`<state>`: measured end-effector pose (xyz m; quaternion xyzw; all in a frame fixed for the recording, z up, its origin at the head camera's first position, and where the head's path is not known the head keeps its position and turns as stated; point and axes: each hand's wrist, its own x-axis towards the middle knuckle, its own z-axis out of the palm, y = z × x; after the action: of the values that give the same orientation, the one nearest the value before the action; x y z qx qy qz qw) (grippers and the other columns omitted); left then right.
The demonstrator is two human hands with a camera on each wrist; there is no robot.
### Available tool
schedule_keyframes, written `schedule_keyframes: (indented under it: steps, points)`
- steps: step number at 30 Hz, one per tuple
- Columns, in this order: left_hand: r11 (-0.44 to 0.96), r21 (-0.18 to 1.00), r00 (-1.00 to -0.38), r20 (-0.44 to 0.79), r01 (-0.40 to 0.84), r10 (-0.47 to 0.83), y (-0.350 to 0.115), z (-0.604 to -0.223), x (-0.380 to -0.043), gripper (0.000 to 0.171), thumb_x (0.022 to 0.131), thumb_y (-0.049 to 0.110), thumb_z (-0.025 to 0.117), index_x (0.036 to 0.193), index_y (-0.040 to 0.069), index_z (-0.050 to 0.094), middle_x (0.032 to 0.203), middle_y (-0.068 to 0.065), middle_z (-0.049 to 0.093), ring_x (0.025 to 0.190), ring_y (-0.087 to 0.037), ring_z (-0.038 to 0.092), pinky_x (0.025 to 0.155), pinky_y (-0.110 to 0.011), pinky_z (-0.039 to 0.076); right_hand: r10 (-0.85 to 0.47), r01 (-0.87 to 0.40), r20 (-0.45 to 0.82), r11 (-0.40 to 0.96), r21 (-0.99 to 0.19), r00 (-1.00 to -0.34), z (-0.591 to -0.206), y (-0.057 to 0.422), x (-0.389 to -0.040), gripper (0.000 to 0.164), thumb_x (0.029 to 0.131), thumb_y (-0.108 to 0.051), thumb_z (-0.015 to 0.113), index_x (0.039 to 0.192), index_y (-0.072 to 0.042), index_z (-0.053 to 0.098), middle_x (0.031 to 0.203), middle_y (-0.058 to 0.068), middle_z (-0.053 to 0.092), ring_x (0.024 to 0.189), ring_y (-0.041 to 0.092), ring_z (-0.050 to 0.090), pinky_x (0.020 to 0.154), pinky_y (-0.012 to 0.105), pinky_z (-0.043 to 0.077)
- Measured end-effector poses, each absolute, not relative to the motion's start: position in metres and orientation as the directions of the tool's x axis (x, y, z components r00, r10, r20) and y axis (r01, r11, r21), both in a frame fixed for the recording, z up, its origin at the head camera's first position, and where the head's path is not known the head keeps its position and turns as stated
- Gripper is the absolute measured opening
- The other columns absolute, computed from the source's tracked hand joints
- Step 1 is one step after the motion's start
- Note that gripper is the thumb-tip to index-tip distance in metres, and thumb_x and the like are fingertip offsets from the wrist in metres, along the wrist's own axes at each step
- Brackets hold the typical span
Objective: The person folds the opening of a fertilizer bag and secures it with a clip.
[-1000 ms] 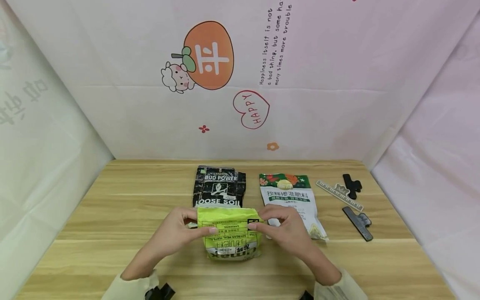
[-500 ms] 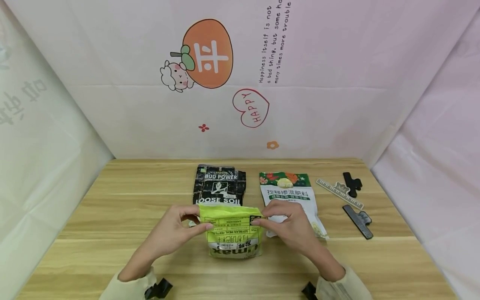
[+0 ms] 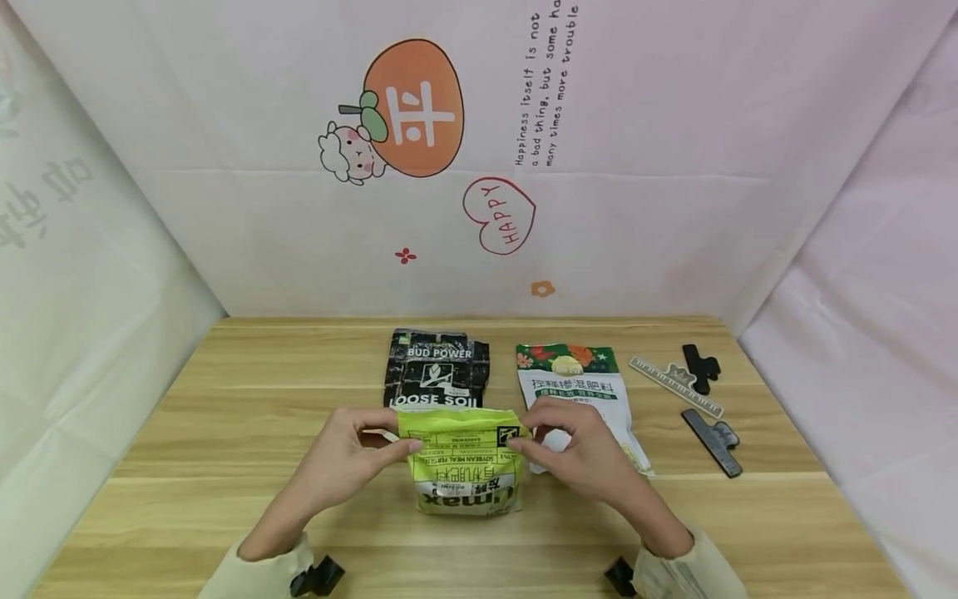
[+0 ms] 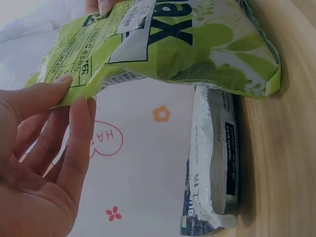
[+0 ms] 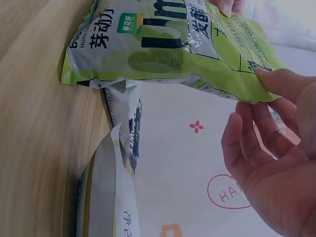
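Note:
A lime-green fertilizer bag [image 3: 467,474] stands upright on the table, its printing upside down in the head view. My left hand [image 3: 348,457] pinches the bag's left upper edge between thumb and fingers. At the opposite upper corner my right hand [image 3: 580,449] pinches it the same way. Both wrist views show the thumb [image 4: 47,94] on one face and fingers on the other, the top stretched between the hands. The bag's lower end rests against the wood. Just behind it lies a black soil bag [image 3: 437,370], its lower part hidden.
A white and green fertilizer bag [image 3: 576,387] lies behind my right hand, partly covered by it. To its right are a clear ruler-like clip [image 3: 677,387], a black clip [image 3: 701,368] and a dark grey clip [image 3: 711,443]. A printed cloth [image 3: 636,241] hangs behind the wooden table [image 3: 247,399].
The green bag has been drawn more upright and slightly to the right, its top edge straighter between the hands. Both hands keep their hold.

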<state>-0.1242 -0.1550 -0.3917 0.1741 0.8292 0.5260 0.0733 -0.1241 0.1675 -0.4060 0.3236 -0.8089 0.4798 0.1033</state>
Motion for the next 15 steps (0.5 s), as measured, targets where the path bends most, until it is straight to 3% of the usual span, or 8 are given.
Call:
schedule_keyframes:
  steps: [7,15]
  points:
    - [0.363,0.9,-0.926,0.101,0.241,0.363,-0.1557,-0.3945,-0.1232,0.01,0.091,0.016,0.082,0.083,0.015,0.075,0.083,-0.003,0.076,0.068,-0.011,0.071,0.054,-0.022,0.055,-0.463,-0.6,0.443,0.277,-0.75,-0.768,-0.4065,0.1709,-0.126,0.013,0.095,-0.006,0.076,0.101,-0.017,0.079,0.088,-0.001,0.07,0.079,0.006,0.066,0.07,0.026,0.064]
    - [0.341,0.902,-0.922,0.134,0.265,0.362,-0.1572,-0.3968,-0.125,0.004,0.091,0.012,0.081,0.094,0.013,0.082,0.093,-0.005,0.081,0.077,-0.02,0.075,0.066,-0.026,0.064,-0.448,-0.597,0.452,0.265,-0.757,-0.772,-0.4077,0.1727,-0.1262,0.014,0.094,-0.003,0.077,0.102,-0.013,0.08,0.089,0.001,0.07,0.081,0.006,0.066,0.07,0.024,0.064]
